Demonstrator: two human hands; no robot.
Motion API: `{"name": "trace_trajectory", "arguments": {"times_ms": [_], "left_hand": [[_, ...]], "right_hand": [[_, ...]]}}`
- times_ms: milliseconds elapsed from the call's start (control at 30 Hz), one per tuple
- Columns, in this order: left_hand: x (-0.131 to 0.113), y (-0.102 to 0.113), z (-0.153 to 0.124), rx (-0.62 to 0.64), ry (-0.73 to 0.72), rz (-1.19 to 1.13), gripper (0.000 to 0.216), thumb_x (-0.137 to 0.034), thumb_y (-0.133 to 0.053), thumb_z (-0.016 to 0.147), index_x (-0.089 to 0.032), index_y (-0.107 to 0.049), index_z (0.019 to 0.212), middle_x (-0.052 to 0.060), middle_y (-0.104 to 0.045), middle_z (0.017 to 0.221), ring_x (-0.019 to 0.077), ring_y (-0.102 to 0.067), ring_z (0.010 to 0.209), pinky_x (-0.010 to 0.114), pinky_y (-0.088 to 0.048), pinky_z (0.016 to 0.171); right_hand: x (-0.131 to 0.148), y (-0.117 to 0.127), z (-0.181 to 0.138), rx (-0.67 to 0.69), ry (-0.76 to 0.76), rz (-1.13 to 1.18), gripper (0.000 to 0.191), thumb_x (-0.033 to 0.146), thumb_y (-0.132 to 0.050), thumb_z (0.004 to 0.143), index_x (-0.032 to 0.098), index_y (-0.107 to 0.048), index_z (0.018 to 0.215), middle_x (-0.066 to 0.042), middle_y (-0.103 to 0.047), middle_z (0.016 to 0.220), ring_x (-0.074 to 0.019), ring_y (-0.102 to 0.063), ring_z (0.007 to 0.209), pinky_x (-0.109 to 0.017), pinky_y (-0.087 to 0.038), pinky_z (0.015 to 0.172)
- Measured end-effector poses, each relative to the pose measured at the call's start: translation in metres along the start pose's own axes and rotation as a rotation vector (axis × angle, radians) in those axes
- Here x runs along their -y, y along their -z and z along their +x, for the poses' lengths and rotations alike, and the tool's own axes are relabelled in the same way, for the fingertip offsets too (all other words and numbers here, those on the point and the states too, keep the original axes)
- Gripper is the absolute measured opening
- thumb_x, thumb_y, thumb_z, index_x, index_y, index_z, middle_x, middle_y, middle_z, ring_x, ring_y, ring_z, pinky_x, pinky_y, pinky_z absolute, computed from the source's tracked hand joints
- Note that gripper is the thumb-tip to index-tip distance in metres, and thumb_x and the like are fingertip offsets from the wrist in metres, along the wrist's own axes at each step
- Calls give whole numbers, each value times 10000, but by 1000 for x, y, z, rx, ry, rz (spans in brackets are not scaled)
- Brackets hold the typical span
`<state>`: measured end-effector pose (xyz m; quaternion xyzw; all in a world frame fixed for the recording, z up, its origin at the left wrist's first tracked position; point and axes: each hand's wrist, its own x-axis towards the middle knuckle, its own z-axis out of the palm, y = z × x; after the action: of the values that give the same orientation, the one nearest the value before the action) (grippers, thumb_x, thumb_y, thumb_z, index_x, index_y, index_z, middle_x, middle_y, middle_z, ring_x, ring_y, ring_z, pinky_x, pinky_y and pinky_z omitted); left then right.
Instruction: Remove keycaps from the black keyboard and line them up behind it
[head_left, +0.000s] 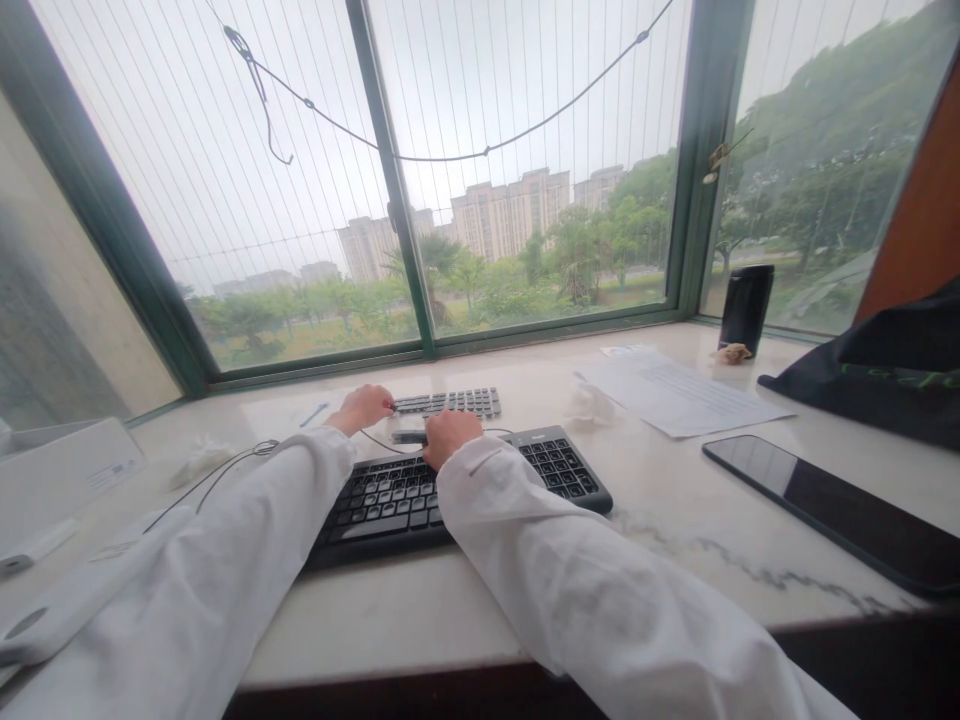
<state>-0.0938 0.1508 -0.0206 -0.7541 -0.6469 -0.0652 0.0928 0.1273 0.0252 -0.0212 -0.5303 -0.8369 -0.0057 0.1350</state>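
Note:
A black keyboard (397,500) lies on the white marble surface, partly hidden by my sleeves. Behind it, small dark keycaps (465,402) are laid out in rows. My left hand (366,407) is closed at the left end of these rows, its fingertips pinched around something too small to make out. Over the keyboard's back edge, my right hand (451,436) is closed on a small dark grey tool (409,437) that sticks out to the left. The fingers of the right hand are mostly hidden behind its back.
A phone (825,510) and printed paper (675,390) lie to the right. A black cylinder (747,308) stands by the window beside a dark bag (885,370). On the left are a white box (67,475), crumpled tissue (201,460) and a thin cable (232,462).

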Motion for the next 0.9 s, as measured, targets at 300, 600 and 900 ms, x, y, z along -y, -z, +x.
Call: {"name": "trace_trajectory", "arguments": {"times_ms": [300, 600, 900], "left_hand": [[-2, 0, -3, -13, 3, 49, 235, -342, -636, 725, -295, -757, 921, 23, -740, 965, 218, -650, 915, 265, -464, 791], [-2, 0, -6, -49, -24, 62, 203, -356, -592, 769, -317, -758, 879, -6, -743, 948, 193, -650, 880, 258, -457, 777], [3, 1, -8, -52, -33, 73, 179, -320, -603, 748, -304, -753, 844, -2, -740, 915, 197, -650, 862, 261, -451, 740]], "right_hand": [[0, -3, 1, -13, 14, -11, 304, 287, -572, 774, 178, -713, 1020, -138, -716, 1010, -261, -675, 929, -359, -517, 761], [-1, -7, 4, -16, 16, -16, 291, 303, -577, 774, 189, -711, 1006, -141, -717, 994, -251, -677, 910, -350, -509, 760], [0, -8, 5, -11, 11, -17, 288, 305, -571, 776, 192, -711, 1002, -132, -720, 984, -258, -677, 903, -362, -511, 748]]}}
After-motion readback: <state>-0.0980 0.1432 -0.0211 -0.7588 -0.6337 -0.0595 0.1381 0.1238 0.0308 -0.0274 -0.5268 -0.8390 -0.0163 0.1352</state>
